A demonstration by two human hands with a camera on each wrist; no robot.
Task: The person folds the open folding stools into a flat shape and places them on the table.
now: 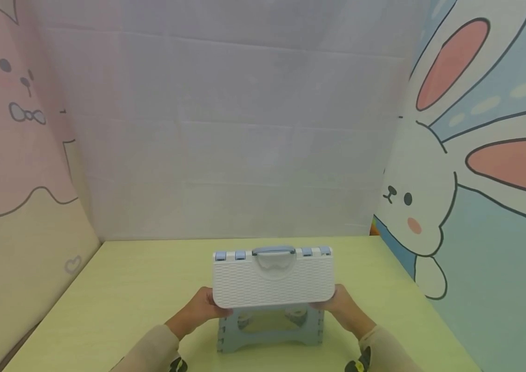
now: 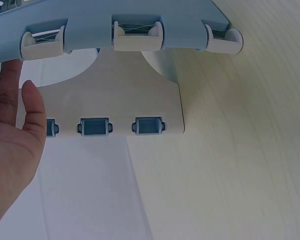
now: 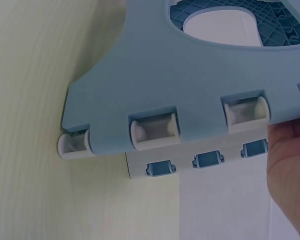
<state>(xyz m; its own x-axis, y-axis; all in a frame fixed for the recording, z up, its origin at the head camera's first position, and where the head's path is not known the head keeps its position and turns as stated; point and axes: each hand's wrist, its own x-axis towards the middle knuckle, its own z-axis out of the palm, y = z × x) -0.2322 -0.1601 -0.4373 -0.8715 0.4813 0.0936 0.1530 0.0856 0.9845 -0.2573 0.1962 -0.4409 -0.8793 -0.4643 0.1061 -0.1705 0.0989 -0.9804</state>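
Observation:
A folding step stool (image 1: 240, 287) stands on the table, its white woven-pattern top tilted towards me and a pale blue carry handle (image 1: 273, 250) along the far edge. Below the top, a light blue leg panel (image 1: 271, 339) with a cut-out faces me. My left hand (image 1: 201, 306) grips the left end of the stool, and my right hand (image 1: 341, 308) holds the right end. Both wrist views show the hinged blue panel (image 2: 90, 25) and a white panel (image 3: 185, 150) behind it. Some fingertips are hidden by the stool.
The pale yellow table (image 1: 151, 274) extends around the stool on both sides. A white sheet (image 1: 226, 129) hangs behind it. Printed cartoon walls stand at the left (image 1: 16, 170) and right (image 1: 491, 258).

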